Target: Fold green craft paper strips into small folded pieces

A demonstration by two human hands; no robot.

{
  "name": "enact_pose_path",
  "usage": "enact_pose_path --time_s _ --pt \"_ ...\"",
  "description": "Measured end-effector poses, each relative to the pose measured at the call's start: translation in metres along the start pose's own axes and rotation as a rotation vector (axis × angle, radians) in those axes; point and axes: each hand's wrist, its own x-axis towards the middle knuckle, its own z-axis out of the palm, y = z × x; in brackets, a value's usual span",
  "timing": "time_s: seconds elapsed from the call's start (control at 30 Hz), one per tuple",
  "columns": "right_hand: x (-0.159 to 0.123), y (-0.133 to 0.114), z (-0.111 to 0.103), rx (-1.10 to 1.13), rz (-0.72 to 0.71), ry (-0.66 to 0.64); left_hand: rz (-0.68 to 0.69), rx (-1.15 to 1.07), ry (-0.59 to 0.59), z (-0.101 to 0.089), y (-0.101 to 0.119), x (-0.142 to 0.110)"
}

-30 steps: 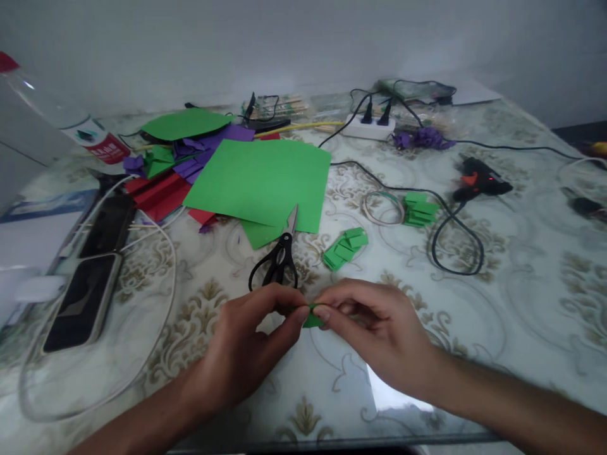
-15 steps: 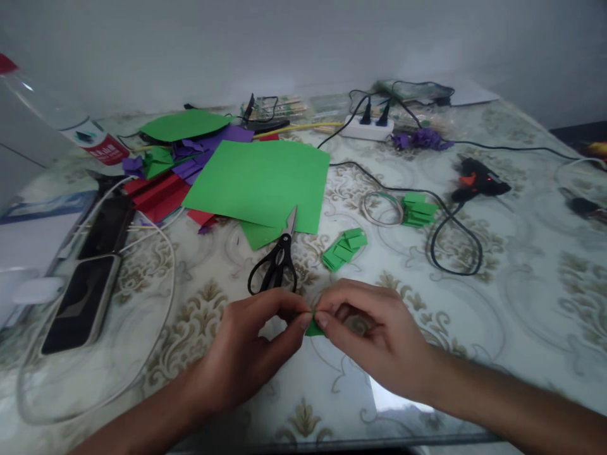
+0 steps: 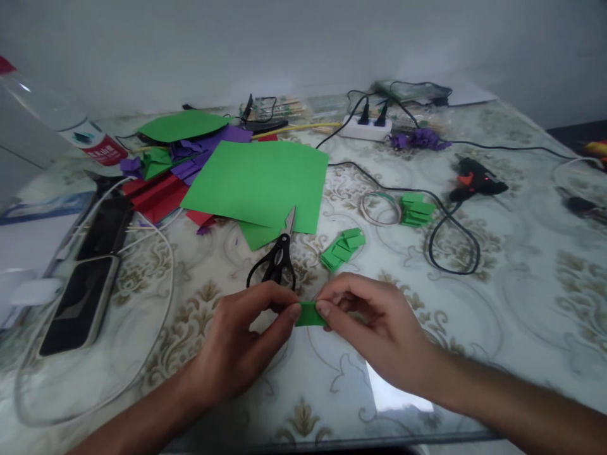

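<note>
A small green strip of paper (image 3: pixel 308 315) is stretched between my two hands, low over the front of the table. My left hand (image 3: pixel 251 344) pinches its left end between thumb and forefinger. At the other end, the thumb and forefinger of my right hand (image 3: pixel 374 322) are closed on the strip. Just beyond my left hand lie black-handled scissors (image 3: pixel 279 258), blades pointing away, their tips on a large green sheet (image 3: pixel 260 180). Past my right hand rests a small pile of folded green paper pieces (image 3: pixel 343 248).
Farther right are another green paper pile (image 3: pixel 416 210), a ring of tape (image 3: pixel 380 208) and a black glue gun (image 3: pixel 478 180) with a looped cord. At left are a phone (image 3: pixel 80 306), a white cable and a bottle (image 3: pixel 71 120). A power strip (image 3: pixel 365 127) stands behind.
My fingers have moved apart, mostly my left hand shifting left, so more of the green strip shows between them. The view has shifted slightly; the table items stay put.
</note>
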Motion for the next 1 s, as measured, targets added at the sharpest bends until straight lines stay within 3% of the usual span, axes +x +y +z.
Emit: enact_pose_path --time_s 0.67,1.0 --pt "0.006 0.004 -0.002 -0.079 0.028 -0.031 0.009 0.027 -0.057 -0.002 -0.004 0.008" --pt "0.015 0.013 -0.005 -0.069 -0.051 -0.028 -0.126 -0.036 -0.047 0.006 -0.011 0.014"
